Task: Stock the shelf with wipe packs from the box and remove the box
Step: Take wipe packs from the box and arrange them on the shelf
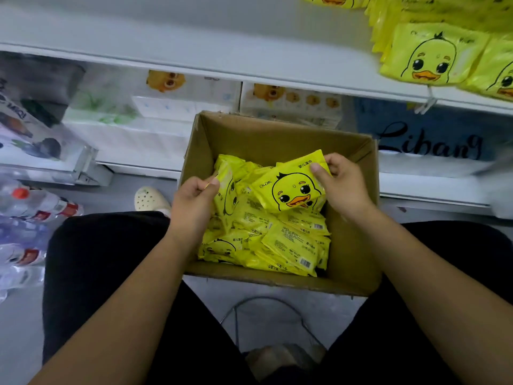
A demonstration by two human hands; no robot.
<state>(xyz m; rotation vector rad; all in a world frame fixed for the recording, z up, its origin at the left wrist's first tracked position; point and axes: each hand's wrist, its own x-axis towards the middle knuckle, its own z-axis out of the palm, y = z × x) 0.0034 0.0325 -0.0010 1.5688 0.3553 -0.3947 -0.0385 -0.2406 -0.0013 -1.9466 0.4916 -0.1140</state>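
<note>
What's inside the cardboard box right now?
A loose pile of yellow wipe packs. The right hand grips one duck-face pack; the left hand pinches another pack. The box floor and any lower packs are covered.

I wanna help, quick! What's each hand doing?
Left hand: pinching a yellow wipe pack.
Right hand: gripping the duck-face wipe pack.

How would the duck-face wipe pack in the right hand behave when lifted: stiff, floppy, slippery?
Probably soft rather than stiff: the wipe pack looks puffy and its edges curve. Likely light, since the right hand holds it up by a pinch at one corner. Its glossy film may be a little slippery.
</note>
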